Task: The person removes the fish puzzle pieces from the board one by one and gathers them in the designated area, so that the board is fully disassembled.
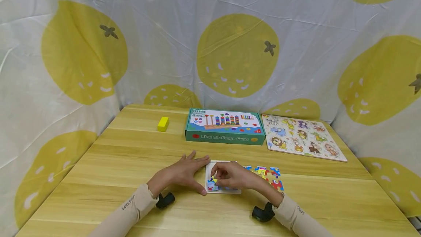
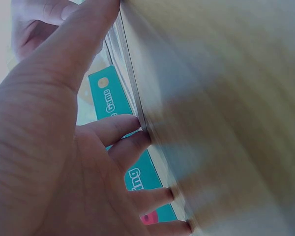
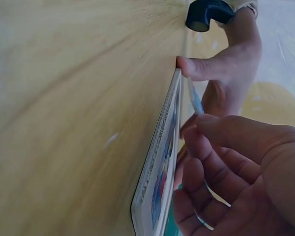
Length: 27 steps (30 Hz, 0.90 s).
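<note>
My right hand (image 1: 235, 175) pinches a small jigsaw piece (image 3: 194, 98) between thumb and fingers, tilted above the left end of a shallow white puzzle tray (image 1: 208, 167). In the head view the piece (image 1: 212, 185) shows blue, yellow and pink print. My left hand (image 1: 184, 173) has its fingers spread on the table, with the thumb and a fingertip against the tray's left edge. The right hand hides much of the tray's inside. To the tray's right lie several loose jigsaw pieces (image 1: 277, 184) in red, blue and yellow, partly behind the right forearm.
Behind the tray stands a green Ring Challenge Game box (image 1: 225, 138). A wooden animal puzzle board (image 1: 306, 138) lies at the back right, and a yellow block (image 1: 163, 124) at the back left. The wooden table (image 1: 108, 178) meets a lemon-print curtain (image 1: 158, 46) at its far edge.
</note>
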Motion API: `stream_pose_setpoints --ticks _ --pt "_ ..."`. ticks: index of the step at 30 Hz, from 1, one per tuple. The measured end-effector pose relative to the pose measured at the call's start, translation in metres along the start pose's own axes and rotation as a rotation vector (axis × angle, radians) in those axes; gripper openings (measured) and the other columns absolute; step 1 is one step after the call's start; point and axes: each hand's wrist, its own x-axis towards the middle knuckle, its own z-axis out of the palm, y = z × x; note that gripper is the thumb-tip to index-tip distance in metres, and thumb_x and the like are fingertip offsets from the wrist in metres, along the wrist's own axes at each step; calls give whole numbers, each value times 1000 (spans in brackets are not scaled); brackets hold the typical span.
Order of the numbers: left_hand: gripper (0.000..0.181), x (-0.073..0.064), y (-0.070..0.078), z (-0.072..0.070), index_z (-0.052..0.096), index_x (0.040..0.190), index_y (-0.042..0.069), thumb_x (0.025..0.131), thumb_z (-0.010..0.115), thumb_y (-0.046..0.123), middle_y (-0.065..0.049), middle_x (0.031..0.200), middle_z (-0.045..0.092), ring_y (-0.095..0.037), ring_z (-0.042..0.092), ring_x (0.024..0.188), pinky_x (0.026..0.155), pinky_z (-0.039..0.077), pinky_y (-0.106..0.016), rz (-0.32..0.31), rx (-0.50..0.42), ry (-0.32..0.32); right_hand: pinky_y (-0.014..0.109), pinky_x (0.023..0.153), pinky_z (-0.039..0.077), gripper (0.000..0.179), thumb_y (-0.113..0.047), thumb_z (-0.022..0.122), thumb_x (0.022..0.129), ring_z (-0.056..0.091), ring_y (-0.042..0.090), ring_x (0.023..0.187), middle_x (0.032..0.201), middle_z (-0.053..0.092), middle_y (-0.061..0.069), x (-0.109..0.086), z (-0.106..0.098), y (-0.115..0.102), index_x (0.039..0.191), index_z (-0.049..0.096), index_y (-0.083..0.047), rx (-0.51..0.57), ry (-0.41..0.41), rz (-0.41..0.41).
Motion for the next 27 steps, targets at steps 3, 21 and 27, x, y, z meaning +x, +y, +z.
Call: stream_pose_setpoints --ticks 3,21,27 --pt "104 0 0 0 31 151 16 70 75 62 0 157 28 -42 6 145 112 5 -65 1 2 -1 19 70 50 16 -12 68 89 53 2 71 79 58 -8 -2 -1 0 103 61 -14 -1 -1 2" --pt "104 1 -1 0 31 151 17 69 76 62 0 157 27 -42 5 145 112 4 -64 -2 14 -3 19 63 47 16 -15 69 89 51 2 66 75 58 -7 -20 -12 4 103 62 -12 1 13 -10" --pt "104 2 -1 1 31 151 17 69 76 62 1 157 27 -42 4 145 112 4 -64 -5 11 -5 19 64 48 16 -17 69 89 51 3 67 76 59 -6 -29 -15 4 103 63 -13 13 20 7"
